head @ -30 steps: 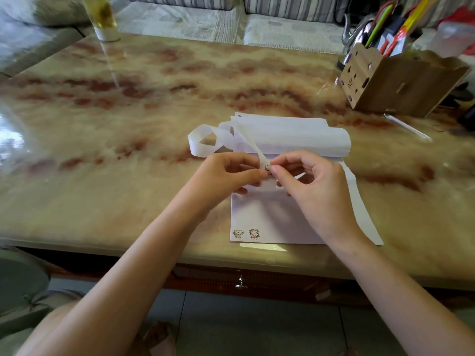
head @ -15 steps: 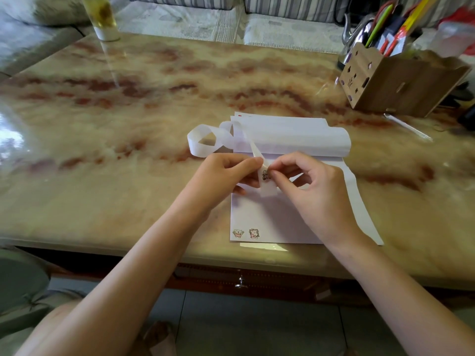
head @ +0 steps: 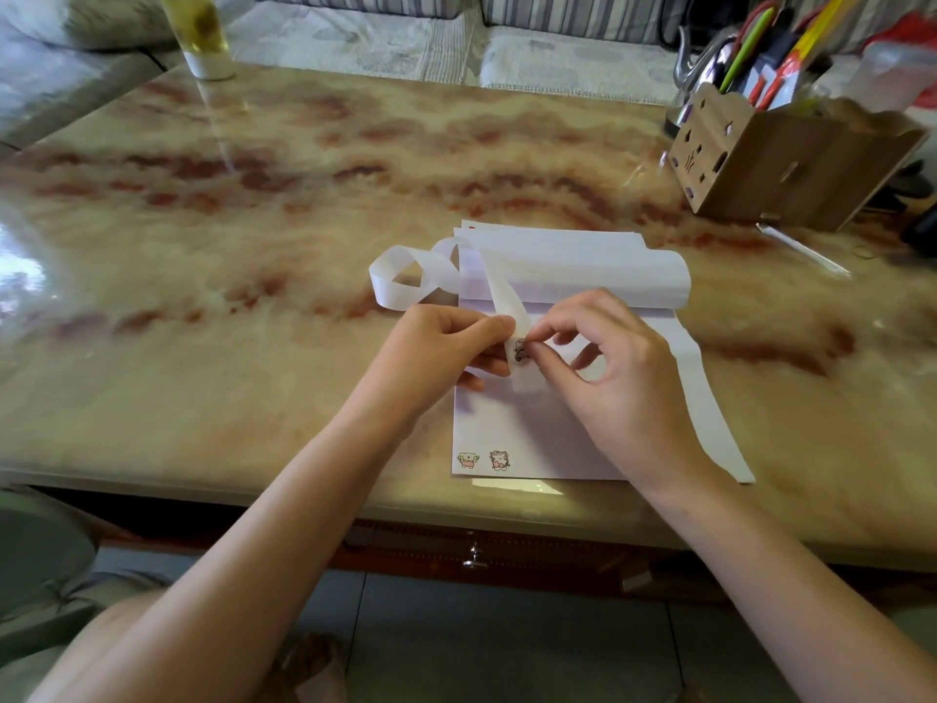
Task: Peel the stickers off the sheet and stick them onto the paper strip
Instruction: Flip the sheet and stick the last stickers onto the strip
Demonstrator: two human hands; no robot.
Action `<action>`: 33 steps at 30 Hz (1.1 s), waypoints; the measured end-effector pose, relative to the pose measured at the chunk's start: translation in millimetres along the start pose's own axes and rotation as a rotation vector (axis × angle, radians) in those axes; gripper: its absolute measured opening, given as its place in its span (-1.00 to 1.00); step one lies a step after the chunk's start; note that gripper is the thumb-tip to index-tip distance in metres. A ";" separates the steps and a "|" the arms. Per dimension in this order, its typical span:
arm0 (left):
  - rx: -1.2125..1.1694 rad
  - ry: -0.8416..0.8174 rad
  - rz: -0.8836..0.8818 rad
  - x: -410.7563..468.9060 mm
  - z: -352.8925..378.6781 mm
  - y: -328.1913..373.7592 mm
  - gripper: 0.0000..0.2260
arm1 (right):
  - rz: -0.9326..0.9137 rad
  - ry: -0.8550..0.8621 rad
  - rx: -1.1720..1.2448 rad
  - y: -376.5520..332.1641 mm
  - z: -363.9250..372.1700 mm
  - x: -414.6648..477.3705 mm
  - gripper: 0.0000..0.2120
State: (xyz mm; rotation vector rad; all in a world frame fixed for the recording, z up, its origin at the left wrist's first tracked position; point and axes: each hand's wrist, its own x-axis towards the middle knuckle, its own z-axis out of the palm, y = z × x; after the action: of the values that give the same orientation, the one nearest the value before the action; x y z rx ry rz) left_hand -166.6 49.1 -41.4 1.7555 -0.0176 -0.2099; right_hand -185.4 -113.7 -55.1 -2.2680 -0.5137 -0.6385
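A white sticker sheet (head: 512, 433) lies near the table's front edge, with two small cartoon stickers (head: 484, 460) left at its lower left corner. A long white paper strip (head: 499, 291) curls in a loop at the left and runs down between my hands. My left hand (head: 436, 355) pinches the strip from the left. My right hand (head: 603, 367) presses a small sticker (head: 520, 350) onto the strip with thumb and forefinger. The strip's lower end hangs just below the sticker.
Folded white paper sheets (head: 583, 266) lie behind the hands, and another strip (head: 710, 408) trails to the right. A cardboard pen holder (head: 781, 159) stands far right, a pen (head: 801, 248) beside it. A glass (head: 200, 33) stands far left on the marble table (head: 203, 246).
The strip and sticker have turned to face me and dropped slightly. My right fingers have shifted from pinching the sticker's edge to pressing it on the strip.
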 end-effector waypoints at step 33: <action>0.197 0.080 0.006 10.6 -2.6 -17.2 -0.77 | 0.746 -0.561 0.354 -18.3 -26.0 -13.4 -0.93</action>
State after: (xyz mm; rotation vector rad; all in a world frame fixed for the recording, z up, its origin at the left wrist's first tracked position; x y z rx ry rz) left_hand -157.6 53.7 -59.1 1.9586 0.0147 -0.1368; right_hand -213.3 -122.6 -36.9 -2.0541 0.0036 0.4371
